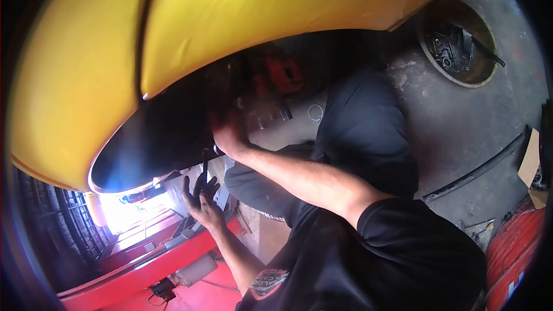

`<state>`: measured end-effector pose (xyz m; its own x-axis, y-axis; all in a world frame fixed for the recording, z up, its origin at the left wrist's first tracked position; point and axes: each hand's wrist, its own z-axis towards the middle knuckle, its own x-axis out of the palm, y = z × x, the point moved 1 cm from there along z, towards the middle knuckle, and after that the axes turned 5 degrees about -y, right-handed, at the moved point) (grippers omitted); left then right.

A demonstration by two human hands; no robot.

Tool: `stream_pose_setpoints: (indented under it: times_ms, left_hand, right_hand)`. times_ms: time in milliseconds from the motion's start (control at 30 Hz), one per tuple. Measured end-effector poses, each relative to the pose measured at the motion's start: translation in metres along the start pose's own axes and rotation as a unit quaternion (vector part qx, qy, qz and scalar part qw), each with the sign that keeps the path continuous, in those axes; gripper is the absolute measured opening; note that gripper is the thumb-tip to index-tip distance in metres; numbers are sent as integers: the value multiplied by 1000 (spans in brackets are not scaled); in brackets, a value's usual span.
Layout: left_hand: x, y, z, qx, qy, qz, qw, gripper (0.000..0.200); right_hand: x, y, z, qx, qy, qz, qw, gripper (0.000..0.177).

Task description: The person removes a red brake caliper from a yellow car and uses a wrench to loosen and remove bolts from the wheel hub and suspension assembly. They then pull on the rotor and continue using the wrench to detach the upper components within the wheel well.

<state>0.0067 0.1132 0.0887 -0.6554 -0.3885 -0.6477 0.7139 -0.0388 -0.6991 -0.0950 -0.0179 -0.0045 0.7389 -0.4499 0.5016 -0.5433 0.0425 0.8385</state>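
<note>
A yellow vehicle body panel point(242, 8) curves overhead, with a dark wheel-arch opening beneath it. My right hand point(229, 137) reaches up into that shadow; its fingers are blurred and dark, so I cannot see what they touch. Lower and to the left, my left hand point(203, 200) has blackened fingers, partly spread. A slim dark rod-like tool point(205, 165) sticks up from between them; its exact kind does not show. Behind my right hand, a red object point(283, 74) lies in the shade near the floor.
A round bin point(488, 75) of metal parts stands on the grey floor at upper right. A long dark strip point(475, 171) and cardboard point(529, 155) lie at right. A ring point(315, 113) is by my legs. A red beam point(144, 270) runs along lower left.
</note>
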Motion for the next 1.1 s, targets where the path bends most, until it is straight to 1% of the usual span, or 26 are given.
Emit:
stream_pose_setpoints:
  times_ms: [33,100,167,200,267,333,367,400,433,467,500,533,567,600,633,667,700,733,767,800,833,867,933,967,1033,1100]
  left_hand:
    - [0,2,-3,-9,-4,11,1000,45]
    - [5,5,-7,-26,-14,26,999,44]
    - [16,-2,-12,-37,-20,31,999,44]
    - [20,-5,-13,-34,-21,35,999,44]
    - [33,-19,-18,-18,-18,42,999,42]
    - [54,-28,-29,76,-14,82,994,41]
    - [63,-32,-34,123,-10,104,987,41]
    - [70,-35,-38,169,20,147,974,41]
    - [79,-39,-42,225,37,180,957,40]
    - [89,-48,-43,276,45,250,927,39]
    - [98,-56,-43,325,53,317,889,38]
    - [102,-51,-44,321,42,273,906,39]
    - [105,-52,-43,311,59,302,899,40]
    - [107,-53,-43,300,76,330,892,41]
    - [109,-54,-42,289,92,359,883,43]
    - [115,-53,-42,299,120,339,884,47]
    - [122,-55,-39,334,152,322,873,50]
    - [130,-67,-38,331,197,316,867,51]
    - [137,-79,-36,326,242,309,860,53]
    - [132,-79,-31,246,301,299,871,54]
    - [129,-85,-24,151,311,256,903,45]
    - [129,-93,-9,191,252,313,896,42]
    - [131,-97,39,268,128,409,863,40]
    - [135,-92,72,294,121,449,835,40]
    - [140,-71,138,312,137,538,771,40]
    - [146,-44,189,290,190,603,719,41]
  right_hand:
    - [-7,-2,-6,-12,-19,-19,1000,30]
    - [-25,-6,-15,-19,-5,-40,999,28]
    - [-49,-7,-25,-4,64,-35,997,24]
    - [-58,-5,-27,65,123,-32,990,20]
    - [-57,-19,-35,79,155,-21,985,18]
    - [-54,-27,-40,73,171,-20,982,21]
    - [-49,-27,-41,79,179,47,980,22]
    - [-46,-21,-41,85,185,116,972,24]
    - [-48,-8,-39,93,190,184,960,26]
    - [-54,-1,-31,123,255,141,949,30]
    - [-58,5,-24,154,273,208,927,30]
    - [-61,9,-20,183,289,273,899,30]
    - [-65,13,-12,210,301,337,867,30]
    - [-77,16,0,198,344,316,862,33]
    - [-82,11,4,130,287,207,926,38]
    - [-83,3,9,114,287,211,928,40]
    - [-84,-6,14,97,287,214,929,43]
    - [-92,-8,19,92,270,187,940,34]
    - [-101,-11,23,107,287,216,927,31]
    - [-113,-8,27,122,303,243,913,29]
    - [-120,-7,31,137,320,269,898,28]
    - [-112,-30,31,130,333,198,913,23]
    - [-126,-11,29,123,312,192,922,21]
    - [-121,-19,25,119,319,162,926,20]
    - [-112,-34,15,109,334,100,931,35]
    - [-111,-35,4,147,361,111,914,34]
